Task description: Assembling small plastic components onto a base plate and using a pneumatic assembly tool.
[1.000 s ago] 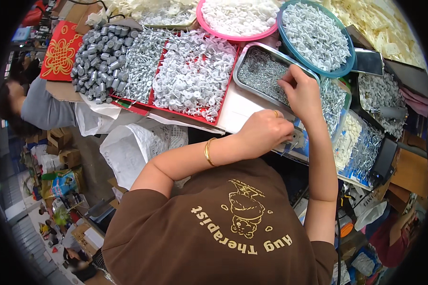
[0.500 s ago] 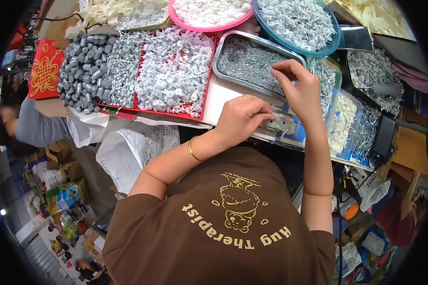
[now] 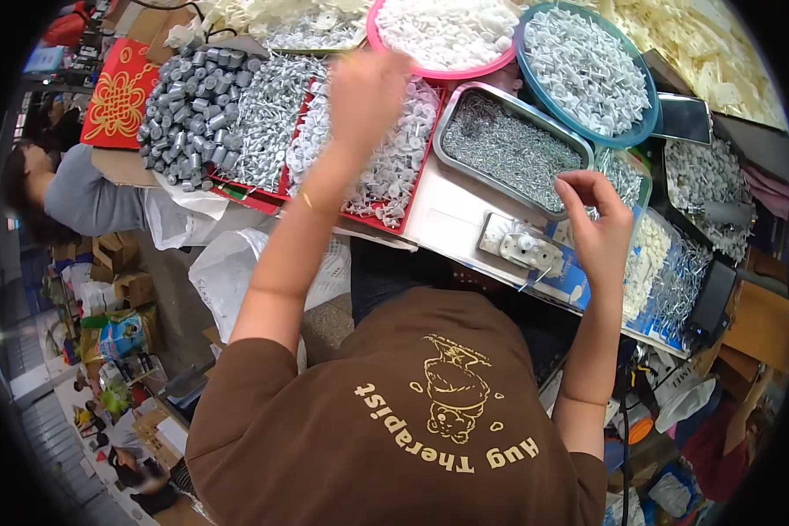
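My left hand (image 3: 368,96), blurred by motion, is over the red tray (image 3: 425,162) of white round-headed plastic pieces with metal pins. Its fingers are smeared, so I cannot see whether it holds anything. My right hand (image 3: 600,219) is by the near right corner of the metal tray (image 3: 491,185), which is full of small silver screws or pins. Its thumb and forefinger are pinched together, and anything between them is too small to make out. Left of that hand, on the white work surface, lies a small block fixture (image 3: 524,247) with a whitish plastic part on top.
Grey cylinders (image 3: 193,114) are heaped at the left beside a red box (image 3: 118,96). Pink (image 3: 465,75) and teal (image 3: 627,141) bowls of white parts stand behind. Cream pieces (image 3: 644,254) and metal pins lie at the right. Another person's grey sleeve (image 3: 92,193) is at far left.
My left hand has swung away from the fixture, up and left to over the red tray. My right hand stays raised near the metal tray. The view has shifted, and the fixture is now uncovered.
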Demonstrator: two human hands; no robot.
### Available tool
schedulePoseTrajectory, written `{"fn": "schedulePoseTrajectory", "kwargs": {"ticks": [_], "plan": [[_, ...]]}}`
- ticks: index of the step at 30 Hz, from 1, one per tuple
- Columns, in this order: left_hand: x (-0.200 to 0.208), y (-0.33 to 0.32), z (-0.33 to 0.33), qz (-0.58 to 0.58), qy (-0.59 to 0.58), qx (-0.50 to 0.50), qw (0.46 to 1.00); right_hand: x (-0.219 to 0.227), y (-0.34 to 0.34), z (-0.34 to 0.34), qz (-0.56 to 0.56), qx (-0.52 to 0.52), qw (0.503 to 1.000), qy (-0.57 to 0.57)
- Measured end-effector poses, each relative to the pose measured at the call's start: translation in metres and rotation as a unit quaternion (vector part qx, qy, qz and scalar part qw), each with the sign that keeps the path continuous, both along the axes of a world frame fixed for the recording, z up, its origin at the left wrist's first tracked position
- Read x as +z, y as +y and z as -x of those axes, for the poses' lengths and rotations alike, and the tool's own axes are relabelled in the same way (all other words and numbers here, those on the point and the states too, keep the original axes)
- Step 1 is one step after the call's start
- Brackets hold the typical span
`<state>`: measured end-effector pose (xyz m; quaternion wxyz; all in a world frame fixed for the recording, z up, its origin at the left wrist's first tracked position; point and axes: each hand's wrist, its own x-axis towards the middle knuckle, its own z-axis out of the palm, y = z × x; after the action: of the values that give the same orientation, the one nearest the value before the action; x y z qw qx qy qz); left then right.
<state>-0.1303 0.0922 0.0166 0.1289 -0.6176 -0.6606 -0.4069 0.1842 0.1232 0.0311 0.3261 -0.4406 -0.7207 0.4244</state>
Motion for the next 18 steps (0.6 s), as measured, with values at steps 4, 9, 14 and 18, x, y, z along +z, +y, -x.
{"fn": "schedulePoseTrajectory", "kwargs": {"ticks": [4,9,14,18], "plan": [[-0.009,0.043,0.149,0.244,0.096,0.304,0.916,0.001,-0.005,0.001,-0.001,0.02,1.0,-0.005],[-0.032,0.059,0.178,0.325,0.02,0.243,0.914,-0.004,-0.01,-0.006,0.008,0.0,1.0,-0.012],[-0.033,0.044,0.164,0.166,0.088,0.2,0.962,0.002,-0.012,-0.016,0.022,-0.028,0.999,-0.018],[0.015,0.001,0.039,0.082,-0.215,0.047,0.972,0.014,-0.018,-0.011,0.066,-0.058,0.988,0.127]]}}
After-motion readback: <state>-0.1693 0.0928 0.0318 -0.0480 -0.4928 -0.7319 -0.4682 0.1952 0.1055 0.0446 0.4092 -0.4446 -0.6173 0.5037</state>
